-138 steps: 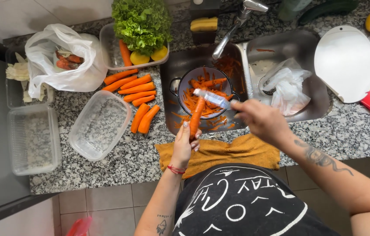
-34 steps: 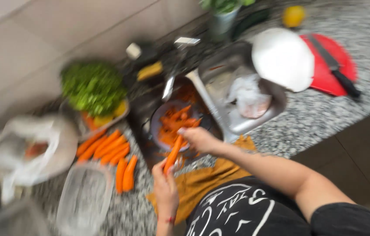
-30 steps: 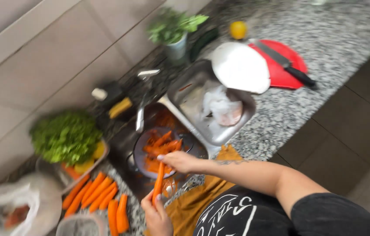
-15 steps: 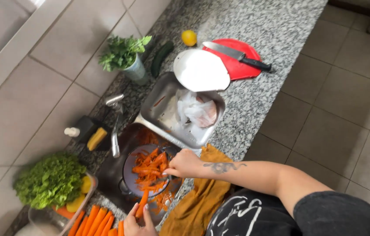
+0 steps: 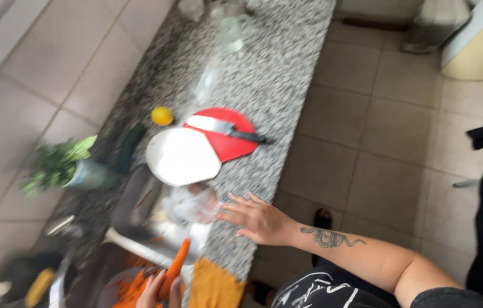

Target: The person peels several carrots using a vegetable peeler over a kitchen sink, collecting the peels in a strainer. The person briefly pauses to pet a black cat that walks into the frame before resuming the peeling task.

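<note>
Left hand [image 5: 159,288] at the bottom edge of the frame, fingers pressed around a long orange carrot [image 5: 175,268] that points up and to the right; that grip is pinching the carrot's lower half. Just below and left of it sits a heap of orange carrot peelings [image 5: 133,288] in a dark sink basin [image 5: 90,274], so some peeling looks done, and the carrot in hand looks smooth along its visible part, though blur makes it hard to say whether it is fully peeled.

Right hand [image 5: 258,219] is out over the edge of the speckled grey granite worktop [image 5: 276,74], lower centre of the frame, fingers spread and holding nothing. No peeler shows in it. Its fingertips are just beside a crumpled clear plastic bag [image 5: 190,205] lying in a metal tray [image 5: 144,228].

Above that, centre of frame, a white rounded cutting board [image 5: 181,157] overlaps a red round cutting board [image 5: 230,137], and a knife with a black handle [image 5: 227,130] rests across the red one, untouched. A small yellow round fruit [image 5: 162,116] lies to the upper left of the boards, and a leafy green plant in a grey pot [image 5: 62,168] stands at the left. My read: the peeling stage is under way, and cutting has not begun, judging by the bare boards.
</note>
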